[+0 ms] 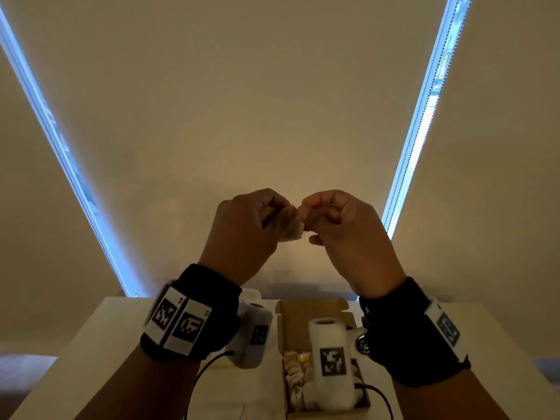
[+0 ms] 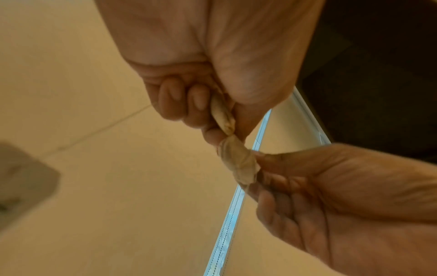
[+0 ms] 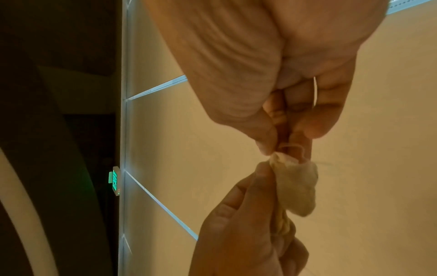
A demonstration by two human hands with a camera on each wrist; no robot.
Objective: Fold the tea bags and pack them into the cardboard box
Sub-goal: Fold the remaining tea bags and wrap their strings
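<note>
Both hands up above the box, left hand and right hand each pinching one end of a tea bag.

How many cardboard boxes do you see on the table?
1. The open cardboard box sits on the white table below the right hand, with folded tea bags inside. The wrist cameras partly hide it.
</note>
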